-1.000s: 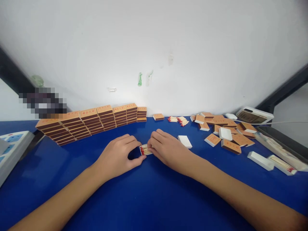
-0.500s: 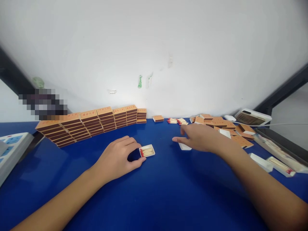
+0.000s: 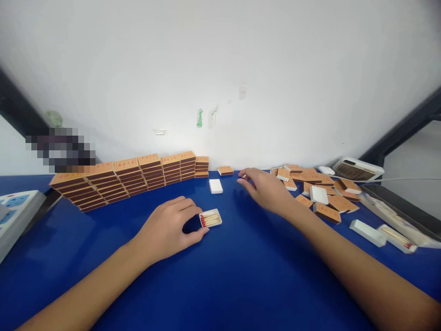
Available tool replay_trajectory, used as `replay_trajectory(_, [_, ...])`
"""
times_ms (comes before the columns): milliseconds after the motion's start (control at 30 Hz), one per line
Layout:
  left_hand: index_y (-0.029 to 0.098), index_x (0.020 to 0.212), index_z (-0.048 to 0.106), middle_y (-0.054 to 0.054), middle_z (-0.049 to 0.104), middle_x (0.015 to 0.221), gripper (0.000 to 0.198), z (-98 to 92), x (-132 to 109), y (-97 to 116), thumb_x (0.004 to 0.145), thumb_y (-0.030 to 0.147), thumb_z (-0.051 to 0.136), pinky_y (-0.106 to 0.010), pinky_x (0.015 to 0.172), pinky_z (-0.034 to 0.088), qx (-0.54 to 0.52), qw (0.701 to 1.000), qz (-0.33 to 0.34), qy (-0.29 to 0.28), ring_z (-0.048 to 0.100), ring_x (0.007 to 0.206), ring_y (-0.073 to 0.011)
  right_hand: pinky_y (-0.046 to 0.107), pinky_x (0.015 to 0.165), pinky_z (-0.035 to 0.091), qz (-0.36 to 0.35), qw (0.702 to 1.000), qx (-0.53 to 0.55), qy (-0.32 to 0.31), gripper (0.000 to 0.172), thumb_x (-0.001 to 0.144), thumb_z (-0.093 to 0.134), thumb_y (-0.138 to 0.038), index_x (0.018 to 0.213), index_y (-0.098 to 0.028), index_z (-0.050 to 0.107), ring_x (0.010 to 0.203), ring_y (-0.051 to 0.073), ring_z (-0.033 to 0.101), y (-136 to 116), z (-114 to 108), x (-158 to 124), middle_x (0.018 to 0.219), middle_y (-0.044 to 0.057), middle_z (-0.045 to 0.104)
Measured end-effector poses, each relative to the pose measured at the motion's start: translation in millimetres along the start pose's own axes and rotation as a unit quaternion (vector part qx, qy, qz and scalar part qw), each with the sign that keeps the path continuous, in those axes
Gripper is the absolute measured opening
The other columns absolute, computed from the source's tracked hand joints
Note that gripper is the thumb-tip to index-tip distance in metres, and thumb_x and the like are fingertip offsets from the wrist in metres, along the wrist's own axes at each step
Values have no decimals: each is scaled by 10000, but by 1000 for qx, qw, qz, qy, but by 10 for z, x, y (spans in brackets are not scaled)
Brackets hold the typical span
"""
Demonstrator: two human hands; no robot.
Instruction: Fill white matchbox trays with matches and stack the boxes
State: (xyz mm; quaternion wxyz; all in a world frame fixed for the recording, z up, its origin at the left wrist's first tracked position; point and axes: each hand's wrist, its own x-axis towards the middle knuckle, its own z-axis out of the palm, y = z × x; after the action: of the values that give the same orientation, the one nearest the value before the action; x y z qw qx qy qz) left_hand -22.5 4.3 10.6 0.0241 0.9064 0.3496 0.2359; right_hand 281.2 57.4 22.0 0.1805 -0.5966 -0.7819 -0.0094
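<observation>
**Bare and Slender**

The left hand [image 3: 170, 224] and right hand [image 3: 267, 189] are bare, with slim fingers [image 3: 193, 212] and smooth backs. The left forearm [image 3: 99, 276] and right forearm [image 3: 344, 253] are bare too (as far as the view reaches), both slender, tapering toward the hand. Fingertip detail is too small to judge.

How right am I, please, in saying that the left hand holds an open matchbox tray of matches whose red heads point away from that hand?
Not quite: in the head view, the red heads point toward the left hand, not away. It does hold an open matchbox tray of matches.
</observation>
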Motion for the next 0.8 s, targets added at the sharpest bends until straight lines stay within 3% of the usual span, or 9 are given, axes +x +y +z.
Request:
replay_trajectory(267, [191,1117,751,-62,761,1037,257,-18,-5,6,972,400,718,-395,801,601,0,1000,-4,-8,706,940,-242,372,832,463,0,996,-88,-9,265,1058,475,-241,1102,-177,729,999,279,670,449,122,132,1066,139,701])
replay_trajectory(533, [190,1121,750,-64,761,1044,260,-25,-1,4,978,403,707,-400,804,603,0,1000,-7,-13,705,945,-242,337,776,435,-14,999,-44,-10,183,1021,527,-225,1002,-187,704,887,227,640,442,99,122,1030,105,676])
replay_trajectory(800, [181,1117,756,-69,759,1043,262,-18,-3,1,973,396,712,-419,818,611,-3,1000,-4,-8,709,948,-251,326,763,431,-14,997,-38,-60,164,1022,550,-255,903,-185,640,849,216,618,407,-32,107,1030,107,663])
